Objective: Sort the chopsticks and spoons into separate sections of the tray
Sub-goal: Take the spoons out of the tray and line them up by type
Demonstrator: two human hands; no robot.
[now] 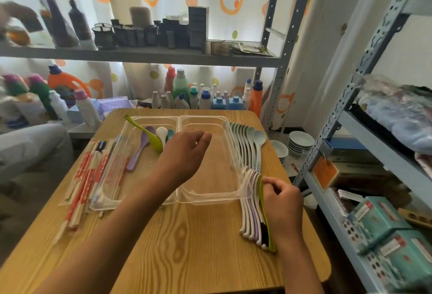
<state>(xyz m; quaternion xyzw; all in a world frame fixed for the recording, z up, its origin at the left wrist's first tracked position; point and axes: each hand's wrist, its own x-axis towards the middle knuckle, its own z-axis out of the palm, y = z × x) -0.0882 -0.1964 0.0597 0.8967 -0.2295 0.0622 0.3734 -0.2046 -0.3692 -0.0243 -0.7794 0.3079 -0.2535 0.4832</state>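
A clear plastic tray (201, 196) with two sections lies on the wooden table. Its left section holds four spoons: a lime-green spoon (149, 135) lying diagonally with its handle over the far rim, a purple spoon (140, 147), a white spoon (161, 135) and a teal spoon (170, 134). The right section holds no cutlery. Wrapped chopsticks (85, 179) in red-and-white paper sleeves lie bundled lengthwise just left of the tray, partly under its left edge. Along the right rim, pale blue-green spoons (251, 145) are fanned side by side, bowls away. Nearer, a second row of white, purple and green spoons (253, 220) lies handles toward the viewer.
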